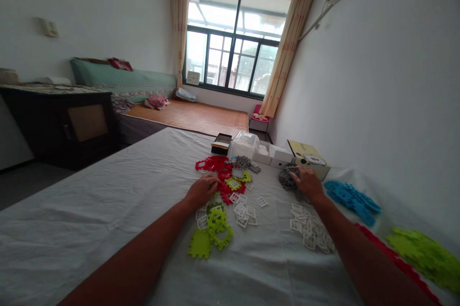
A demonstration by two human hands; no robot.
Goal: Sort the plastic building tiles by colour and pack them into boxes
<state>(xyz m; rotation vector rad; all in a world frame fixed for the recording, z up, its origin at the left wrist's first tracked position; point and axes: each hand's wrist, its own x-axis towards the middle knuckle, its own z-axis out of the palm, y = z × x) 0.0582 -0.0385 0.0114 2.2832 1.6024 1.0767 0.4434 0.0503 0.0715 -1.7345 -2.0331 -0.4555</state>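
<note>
My left hand point(203, 190) is low over the cloth at the left edge of the mixed pile, its fingers bent together against the red interlocking pieces point(227, 194). What lies under those fingers is hidden. On the right, my right hand point(308, 183) reaches into a heap of grey interlocking pieces point(287, 177), thumb and fingers closing on one at its edge. Lime green pieces point(219, 227) lie nearer me, below my left hand. Small white window-like frames point(245, 214) are scattered between the hands. More white frames point(311, 229) are heaped beside my right forearm.
Behind the pieces stand a black open box point(221, 144), a clear plastic container point(246, 142), white boxes point(281, 154) and a yellow box point(309, 158). Blue pieces point(352, 199) and another lime green pile point(426, 253) lie at the right, along the wall.
</note>
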